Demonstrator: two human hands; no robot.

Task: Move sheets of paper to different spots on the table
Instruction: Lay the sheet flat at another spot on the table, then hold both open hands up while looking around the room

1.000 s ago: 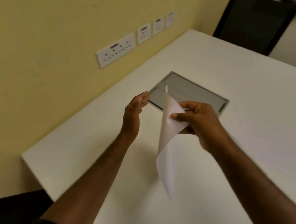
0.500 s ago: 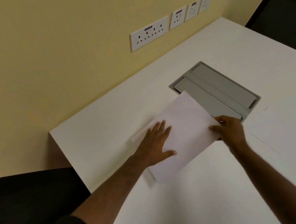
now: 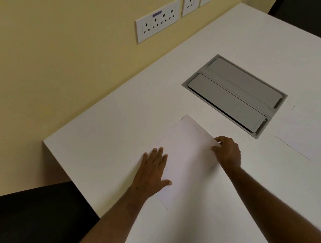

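A white sheet of paper (image 3: 188,154) lies flat on the white table (image 3: 116,131), near its left end. My left hand (image 3: 152,171) rests palm down on the sheet's left edge, fingers spread. My right hand (image 3: 228,152) pinches the sheet's right corner between thumb and fingers. Another white sheet (image 3: 318,133) lies flat on the table to the right, only its faint edges showing.
A grey cable hatch (image 3: 235,95) is set into the table just beyond the sheet. Wall sockets (image 3: 157,20) line the yellow wall behind. A black chair (image 3: 307,0) stands at the far right. The table's left edge drops off beside my left arm.
The sheet, held upright in my right hand a second ago, now lies flat on the table. My left hand has come down onto it. It has slid slightly toward me since.
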